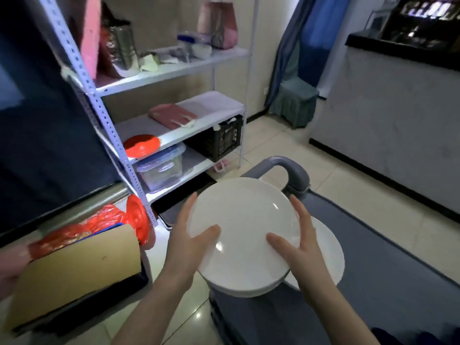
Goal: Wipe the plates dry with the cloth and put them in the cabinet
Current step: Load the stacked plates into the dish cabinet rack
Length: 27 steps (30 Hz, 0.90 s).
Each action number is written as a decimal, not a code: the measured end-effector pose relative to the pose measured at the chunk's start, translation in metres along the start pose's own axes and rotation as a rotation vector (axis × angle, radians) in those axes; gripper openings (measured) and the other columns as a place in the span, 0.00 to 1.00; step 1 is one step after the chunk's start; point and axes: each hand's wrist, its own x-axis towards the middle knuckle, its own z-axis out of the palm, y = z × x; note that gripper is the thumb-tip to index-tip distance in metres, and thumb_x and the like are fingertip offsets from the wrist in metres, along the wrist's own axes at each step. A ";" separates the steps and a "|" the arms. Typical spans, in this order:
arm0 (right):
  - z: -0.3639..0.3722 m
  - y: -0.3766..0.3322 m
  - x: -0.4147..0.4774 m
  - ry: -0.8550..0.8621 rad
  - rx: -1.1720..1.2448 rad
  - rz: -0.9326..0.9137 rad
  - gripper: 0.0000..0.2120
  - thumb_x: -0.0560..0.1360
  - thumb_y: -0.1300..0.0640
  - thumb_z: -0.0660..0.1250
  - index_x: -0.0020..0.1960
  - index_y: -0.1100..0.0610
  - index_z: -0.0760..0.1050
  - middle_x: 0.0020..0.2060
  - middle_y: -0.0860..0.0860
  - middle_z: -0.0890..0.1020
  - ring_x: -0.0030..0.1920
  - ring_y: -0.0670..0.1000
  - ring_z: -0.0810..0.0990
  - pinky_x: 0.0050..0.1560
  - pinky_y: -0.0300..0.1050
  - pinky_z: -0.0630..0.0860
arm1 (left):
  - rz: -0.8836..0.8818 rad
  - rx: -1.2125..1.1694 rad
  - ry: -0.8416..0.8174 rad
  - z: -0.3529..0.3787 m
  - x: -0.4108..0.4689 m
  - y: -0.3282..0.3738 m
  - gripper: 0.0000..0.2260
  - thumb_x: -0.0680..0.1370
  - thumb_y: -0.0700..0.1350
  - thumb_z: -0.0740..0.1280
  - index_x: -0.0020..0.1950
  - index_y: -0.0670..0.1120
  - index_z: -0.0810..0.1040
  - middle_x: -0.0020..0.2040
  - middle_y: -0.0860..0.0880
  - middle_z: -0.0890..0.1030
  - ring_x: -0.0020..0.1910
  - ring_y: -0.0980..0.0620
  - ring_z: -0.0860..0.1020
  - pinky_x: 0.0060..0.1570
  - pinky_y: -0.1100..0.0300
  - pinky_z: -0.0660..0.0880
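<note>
Near the shelf (174,70), the left hand (189,242) and right hand (301,247) pinch the plates (244,220) at both sides, fingers (192,204) curled round, probably to carry them safely.

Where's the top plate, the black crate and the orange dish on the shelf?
top plate (245,220): head view, middle of its white face.
black crate (219,141): head view, on its front wall.
orange dish (142,144): head view, middle of its top.

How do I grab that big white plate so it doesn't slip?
Take the white plate by its rim at two opposite edges, coming in from left and right. It is wide, flat and glossy, so one hand might tip it. The left hand and right hand hold it so: thumbs on top, fingers along the edge.
</note>
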 end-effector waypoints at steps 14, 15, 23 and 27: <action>0.259 -0.083 -0.124 -0.801 0.017 -0.252 0.36 0.63 0.50 0.73 0.68 0.30 0.67 0.67 0.47 0.70 0.64 0.53 0.74 0.63 0.61 0.75 | 0.092 -0.156 0.848 -0.263 -0.213 0.009 0.32 0.69 0.42 0.76 0.70 0.59 0.71 0.59 0.52 0.81 0.56 0.49 0.80 0.51 0.50 0.80; 0.286 -0.086 -0.138 -0.854 0.015 -0.280 0.37 0.63 0.50 0.73 0.69 0.33 0.67 0.68 0.46 0.71 0.65 0.53 0.74 0.64 0.62 0.74 | 0.100 -0.160 0.905 -0.285 -0.230 0.005 0.33 0.69 0.41 0.76 0.71 0.57 0.71 0.60 0.52 0.81 0.57 0.49 0.79 0.55 0.45 0.79; 0.491 -0.100 -0.304 -1.297 0.071 -0.330 0.35 0.62 0.50 0.74 0.64 0.28 0.69 0.67 0.45 0.72 0.61 0.48 0.77 0.52 0.49 0.80 | 0.079 -0.195 1.402 -0.463 -0.378 -0.027 0.33 0.72 0.34 0.74 0.72 0.58 0.69 0.60 0.56 0.79 0.56 0.53 0.79 0.57 0.52 0.77; 0.566 -0.112 -0.385 -1.469 0.075 -0.317 0.37 0.62 0.50 0.74 0.68 0.33 0.68 0.67 0.44 0.72 0.61 0.51 0.76 0.58 0.57 0.79 | 0.077 -0.211 1.573 -0.529 -0.443 -0.036 0.32 0.72 0.35 0.74 0.66 0.65 0.71 0.53 0.61 0.80 0.49 0.61 0.80 0.44 0.60 0.77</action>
